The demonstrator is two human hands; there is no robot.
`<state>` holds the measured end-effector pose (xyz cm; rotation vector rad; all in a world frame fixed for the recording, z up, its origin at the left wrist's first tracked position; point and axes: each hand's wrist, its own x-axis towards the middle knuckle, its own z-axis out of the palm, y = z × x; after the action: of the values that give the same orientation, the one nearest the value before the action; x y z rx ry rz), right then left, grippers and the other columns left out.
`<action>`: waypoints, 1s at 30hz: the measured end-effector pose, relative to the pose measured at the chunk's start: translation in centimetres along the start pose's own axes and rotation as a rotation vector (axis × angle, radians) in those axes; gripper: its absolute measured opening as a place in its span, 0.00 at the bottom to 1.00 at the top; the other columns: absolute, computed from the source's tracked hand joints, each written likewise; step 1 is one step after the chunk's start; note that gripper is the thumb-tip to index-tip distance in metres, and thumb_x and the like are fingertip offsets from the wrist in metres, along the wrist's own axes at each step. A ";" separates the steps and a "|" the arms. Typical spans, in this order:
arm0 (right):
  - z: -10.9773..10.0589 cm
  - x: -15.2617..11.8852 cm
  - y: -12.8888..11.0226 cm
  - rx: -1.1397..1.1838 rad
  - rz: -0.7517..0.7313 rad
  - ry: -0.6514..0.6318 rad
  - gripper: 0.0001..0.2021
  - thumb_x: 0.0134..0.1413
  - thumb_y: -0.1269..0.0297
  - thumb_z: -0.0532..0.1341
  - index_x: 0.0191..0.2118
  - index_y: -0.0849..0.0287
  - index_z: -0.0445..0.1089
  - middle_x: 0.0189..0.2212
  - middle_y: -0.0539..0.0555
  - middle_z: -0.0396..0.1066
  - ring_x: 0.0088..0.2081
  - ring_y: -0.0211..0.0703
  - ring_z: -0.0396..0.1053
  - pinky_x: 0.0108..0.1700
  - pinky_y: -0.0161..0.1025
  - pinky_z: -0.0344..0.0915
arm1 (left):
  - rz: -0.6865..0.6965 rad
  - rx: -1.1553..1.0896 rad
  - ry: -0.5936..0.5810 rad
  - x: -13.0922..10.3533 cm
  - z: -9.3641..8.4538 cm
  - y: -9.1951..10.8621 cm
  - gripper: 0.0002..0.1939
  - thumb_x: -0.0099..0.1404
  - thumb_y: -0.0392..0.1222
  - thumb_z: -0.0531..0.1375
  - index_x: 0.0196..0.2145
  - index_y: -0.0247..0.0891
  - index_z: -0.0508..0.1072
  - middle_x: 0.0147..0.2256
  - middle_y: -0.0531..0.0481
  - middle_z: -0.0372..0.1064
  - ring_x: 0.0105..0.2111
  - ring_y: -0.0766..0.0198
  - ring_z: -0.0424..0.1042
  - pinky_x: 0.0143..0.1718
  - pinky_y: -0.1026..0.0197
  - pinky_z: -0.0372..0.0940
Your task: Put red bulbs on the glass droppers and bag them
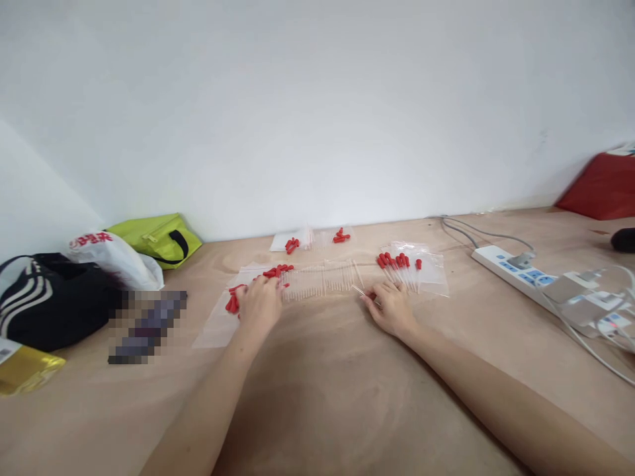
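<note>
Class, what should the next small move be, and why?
Probably, the left hand should bring a red cap to the clear tube in the right hand: the left is at the loose caps, and capped tubes lie beside the right.

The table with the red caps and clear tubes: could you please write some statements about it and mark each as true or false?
1. The right hand holds a clear tube. True.
2. The red caps are all in one pile. False: they are in several separate groups.
3. A row of tubes lies between the two hands. True.
4. The power strip is left of the hands. False: it is on the right.
5. The yellow-green bag is next to a white plastic bag. True.
</note>
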<state>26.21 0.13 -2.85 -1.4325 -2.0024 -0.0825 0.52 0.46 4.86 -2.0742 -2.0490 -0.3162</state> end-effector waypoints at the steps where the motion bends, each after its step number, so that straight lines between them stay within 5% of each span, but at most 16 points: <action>1: 0.0 0.0 0.0 0.018 -0.027 -0.004 0.11 0.56 0.61 0.51 0.30 0.59 0.67 0.27 0.52 0.70 0.33 0.41 0.64 0.38 0.39 0.48 | 0.057 -0.094 0.013 -0.4 0.3 0.8 0.12 0.62 0.37 0.49 0.37 0.37 0.72 0.37 0.43 0.67 0.40 0.52 0.66 0.39 0.51 0.55; 6: 0.0 -0.2 -0.3 0.121 -0.171 -0.045 0.11 0.58 0.66 0.49 0.40 0.56 0.68 0.30 0.53 0.70 0.34 0.40 0.65 0.38 0.38 0.51 | 0.311 -0.580 0.003 -2.5 3.6 4.3 0.12 0.63 0.34 0.47 0.35 0.38 0.70 0.35 0.47 0.65 0.37 0.61 0.66 0.39 0.59 0.61; 11: -0.3 -0.4 -1.2 0.204 -0.250 -0.124 0.11 0.58 0.67 0.49 0.40 0.56 0.68 0.32 0.53 0.71 0.34 0.38 0.66 0.41 0.40 0.50 | 0.335 -0.658 -0.043 -3.2 5.4 4.9 0.05 0.62 0.36 0.52 0.33 0.38 0.67 0.34 0.50 0.69 0.38 0.60 0.66 0.41 0.57 0.58; 30: 0.4 -0.3 -0.7 0.343 -0.326 -0.159 0.11 0.58 0.65 0.51 0.40 0.52 0.71 0.32 0.52 0.72 0.34 0.38 0.67 0.42 0.42 0.48 | 0.401 -0.651 -0.163 -3.5 3.8 5.2 0.07 0.62 0.38 0.52 0.30 0.41 0.69 0.32 0.54 0.72 0.36 0.62 0.68 0.44 0.55 0.51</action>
<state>25.47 -0.19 -3.11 -0.9158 -2.2351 0.2306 5.73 -1.81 0.17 -2.9059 -1.6832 -0.8538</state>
